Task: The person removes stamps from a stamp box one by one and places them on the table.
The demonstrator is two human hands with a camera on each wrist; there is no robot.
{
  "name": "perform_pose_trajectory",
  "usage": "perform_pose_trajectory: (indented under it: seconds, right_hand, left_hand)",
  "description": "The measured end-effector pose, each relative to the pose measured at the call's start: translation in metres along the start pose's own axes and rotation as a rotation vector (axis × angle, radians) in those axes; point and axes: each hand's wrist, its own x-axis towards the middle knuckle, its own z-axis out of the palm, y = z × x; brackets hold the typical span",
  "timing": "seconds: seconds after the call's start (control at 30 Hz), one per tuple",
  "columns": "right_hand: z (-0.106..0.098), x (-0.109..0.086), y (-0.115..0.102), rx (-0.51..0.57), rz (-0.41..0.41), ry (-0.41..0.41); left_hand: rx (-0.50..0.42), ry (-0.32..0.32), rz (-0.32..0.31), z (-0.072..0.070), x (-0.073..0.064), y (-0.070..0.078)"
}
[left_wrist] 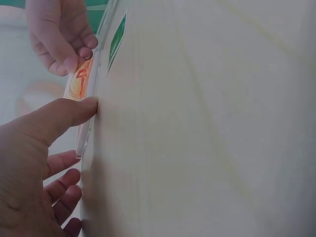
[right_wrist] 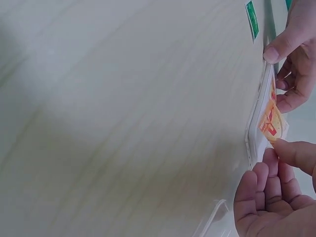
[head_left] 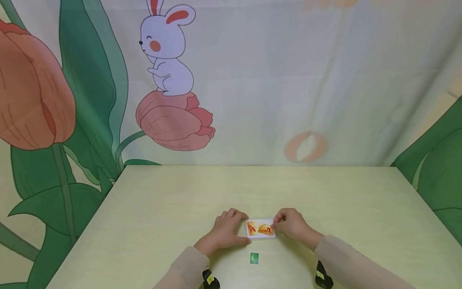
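Observation:
A flat white rectangular tray [head_left: 260, 237] with a clear rim lies on the table. My left hand [head_left: 227, 229] grips its left end, thumb [left_wrist: 79, 111] on the near edge and fingers at the far side. An orange picture piece [head_left: 252, 228] lies on the tray's left part. Over the right part, my right hand [head_left: 291, 225] pinches a second orange picture piece [right_wrist: 273, 122] between thumb and fingertips, tilted up from the tray. A small green picture piece [head_left: 254, 258] with a white edge lies on the table just in front of the tray.
Pale wood-grain table [head_left: 173, 192] surrounds the hands. Some clear plastic [right_wrist: 213, 217] lies near my right hand; its full shape is hidden. Behind the table hangs a cloth [head_left: 252, 80] printed with a rabbit and tulips.

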Motion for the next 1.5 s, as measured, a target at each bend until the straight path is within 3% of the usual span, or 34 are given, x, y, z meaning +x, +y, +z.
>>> perform_pose_trajectory:
  seconds: [0.77,1.5]
  right_hand:
    - [-0.005,-0.01,0.0,0.039,-0.028,0.051]
    - [-0.012,-0.026,-0.006,0.106,0.01,-0.061]
  left_hand:
    - [-0.014,0.007,0.014,0.002,-0.004,-0.003]
    - [-0.007,0.01,0.025,0.002,-0.002,-0.004]
